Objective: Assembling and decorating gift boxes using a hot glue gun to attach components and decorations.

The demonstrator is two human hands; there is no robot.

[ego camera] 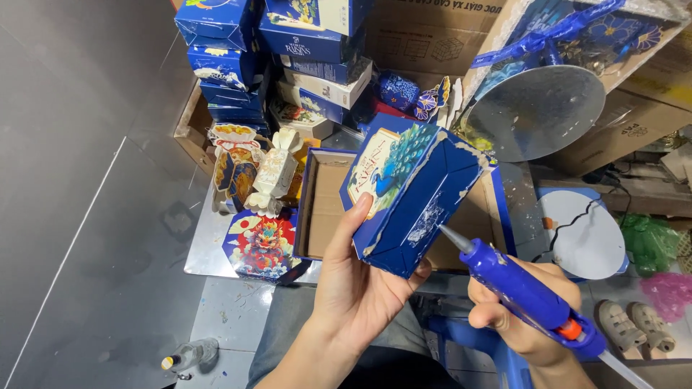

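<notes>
My left hand [357, 277] holds up a dark blue gift box [411, 191] with a peacock picture on its face, thumb on the front and fingers under its lower edge. The box's edges are worn white. My right hand [522, 310] grips a blue hot glue gun [522, 288]; its metal nozzle sits just right of the box's lower side, a short gap away. Behind the box an open blue tray with a brown cardboard inside [324, 198] lies flat.
Stacked blue boxes [288, 43] rise at the back left. Small decorated paper boxes [256, 180] and an octagonal red-and-blue lid [261, 245] lie left of the tray. A round silver board [540, 112], cardboard cartons, a white disc [584, 234], a bottle [189, 354] and sandals [634, 324] surround the spot.
</notes>
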